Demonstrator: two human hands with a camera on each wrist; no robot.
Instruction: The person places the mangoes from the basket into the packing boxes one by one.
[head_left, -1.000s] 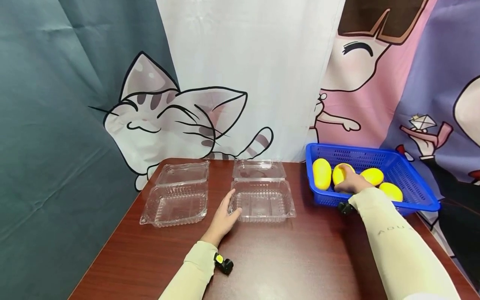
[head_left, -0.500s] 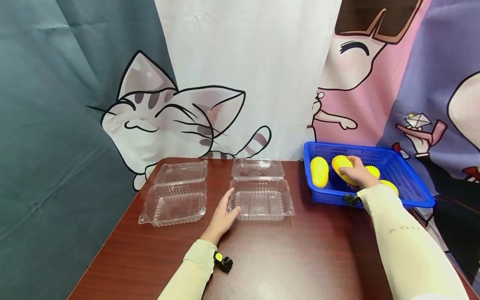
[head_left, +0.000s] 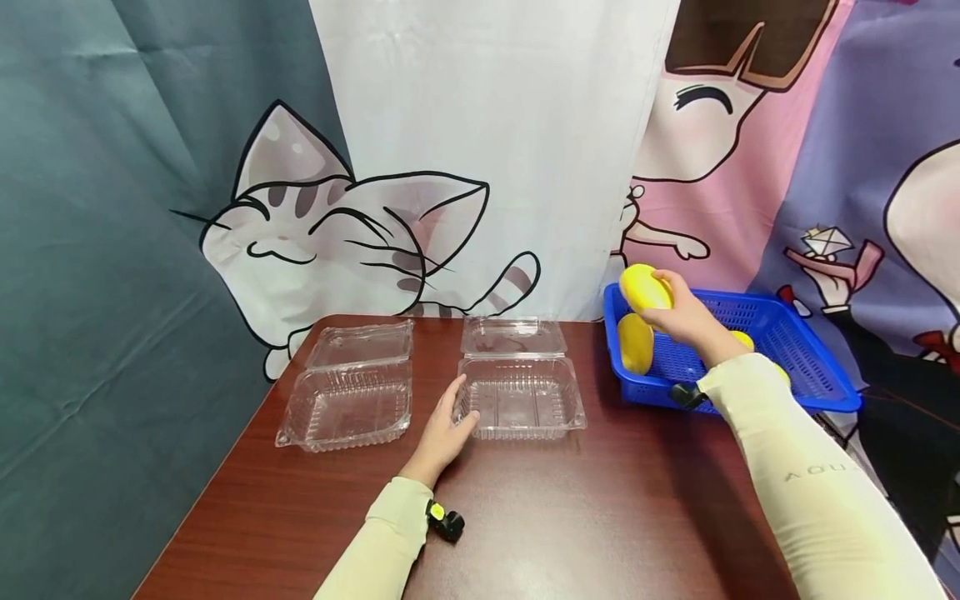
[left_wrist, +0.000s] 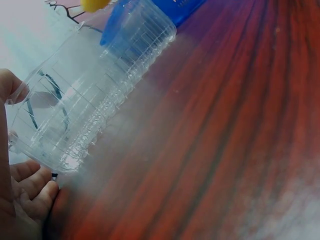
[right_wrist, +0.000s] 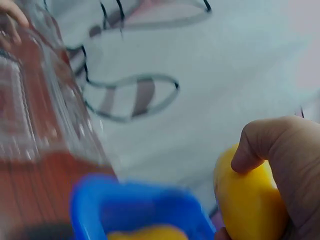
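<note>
My right hand (head_left: 688, 318) holds a yellow mango (head_left: 642, 286) above the blue basket (head_left: 813, 354), over its left end. The right wrist view shows the thumb pressed on the mango (right_wrist: 250, 202). Below it, another mango (head_left: 635, 348) lies in the basket, and more yellow fruit is partly hidden behind my right wrist. My left hand (head_left: 441, 435) rests at the left side of a clear plastic clamshell box (head_left: 525, 408) whose lid lies folded back. In the left wrist view, the left fingers (left_wrist: 32, 187) lie loosely beside the box's ribbed wall, with a digit at its rim.
A second clear clamshell box (head_left: 348, 412), also lid back, stands to the left on the brown wooden table (head_left: 525, 517). Behind the table hangs a printed cloth (head_left: 510, 150) with cartoon figures. The basket is at the table's right rear.
My right hand has gripped one mango in the basket and lifted it up and to the left, above the rim. My left hand has stayed at the box.
</note>
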